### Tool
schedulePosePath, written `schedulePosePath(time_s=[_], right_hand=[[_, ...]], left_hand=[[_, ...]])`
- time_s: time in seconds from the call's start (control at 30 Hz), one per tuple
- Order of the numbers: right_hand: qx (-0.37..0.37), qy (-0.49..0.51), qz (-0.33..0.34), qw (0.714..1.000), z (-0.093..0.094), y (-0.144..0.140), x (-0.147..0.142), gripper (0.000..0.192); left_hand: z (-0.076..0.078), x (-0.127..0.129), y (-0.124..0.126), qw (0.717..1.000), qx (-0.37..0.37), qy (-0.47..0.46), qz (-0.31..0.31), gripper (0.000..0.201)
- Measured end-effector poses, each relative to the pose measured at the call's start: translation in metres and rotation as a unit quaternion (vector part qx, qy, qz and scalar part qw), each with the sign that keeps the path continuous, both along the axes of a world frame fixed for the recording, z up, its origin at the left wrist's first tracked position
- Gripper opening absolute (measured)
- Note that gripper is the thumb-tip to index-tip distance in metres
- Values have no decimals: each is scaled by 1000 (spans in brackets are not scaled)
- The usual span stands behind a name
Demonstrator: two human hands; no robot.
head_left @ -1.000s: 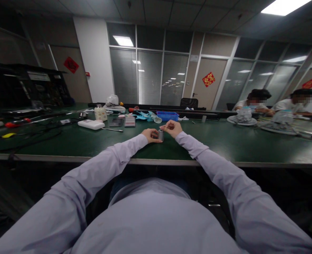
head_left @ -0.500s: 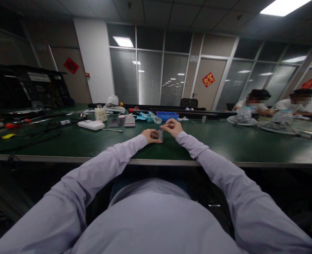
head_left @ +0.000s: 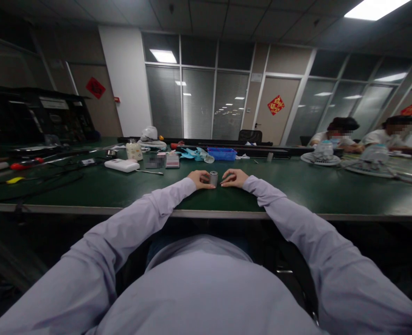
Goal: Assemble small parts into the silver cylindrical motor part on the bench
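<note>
A small grey metal cylinder (head_left: 213,178) stands upright on the green table mat (head_left: 296,188), close to the near edge. My left hand (head_left: 200,179) lies on the mat to its left, with fingers and thumb curled against the cylinder's side, gripping it. My right hand (head_left: 234,178) rests on the mat just right of the cylinder, fingers curled in and fingertips pointing at it, a small gap apart. Whether anything tiny is pinched in the right hand is too small to tell. Both arms wear pale lilac sleeves.
Beyond my hands lie a white flat device (head_left: 121,164), a pale jar (head_left: 133,150), a blue tray (head_left: 221,153) and teal scraps (head_left: 194,154). Cables and red-handled tools (head_left: 24,164) cover the far left. Two other people (head_left: 341,135) sit at the far right behind round stands (head_left: 320,158).
My right hand has come down from above the cylinder's top to the mat on its right. My left hand and the cylinder have stayed put.
</note>
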State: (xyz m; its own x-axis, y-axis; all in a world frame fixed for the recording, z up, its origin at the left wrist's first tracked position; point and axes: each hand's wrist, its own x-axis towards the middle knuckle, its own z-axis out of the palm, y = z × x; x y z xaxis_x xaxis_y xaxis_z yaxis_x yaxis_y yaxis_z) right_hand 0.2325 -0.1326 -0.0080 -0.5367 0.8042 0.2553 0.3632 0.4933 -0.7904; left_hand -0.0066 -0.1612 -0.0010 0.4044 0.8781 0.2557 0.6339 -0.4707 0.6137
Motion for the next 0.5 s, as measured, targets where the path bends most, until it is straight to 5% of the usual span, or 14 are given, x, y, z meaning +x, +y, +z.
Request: schedulePosePath(time_s=[0.5], right_hand=[[129, 186, -58, 972, 20, -10, -44, 17]], left_hand=[[0, 1, 0, 1000, 15, -8, -4, 25]])
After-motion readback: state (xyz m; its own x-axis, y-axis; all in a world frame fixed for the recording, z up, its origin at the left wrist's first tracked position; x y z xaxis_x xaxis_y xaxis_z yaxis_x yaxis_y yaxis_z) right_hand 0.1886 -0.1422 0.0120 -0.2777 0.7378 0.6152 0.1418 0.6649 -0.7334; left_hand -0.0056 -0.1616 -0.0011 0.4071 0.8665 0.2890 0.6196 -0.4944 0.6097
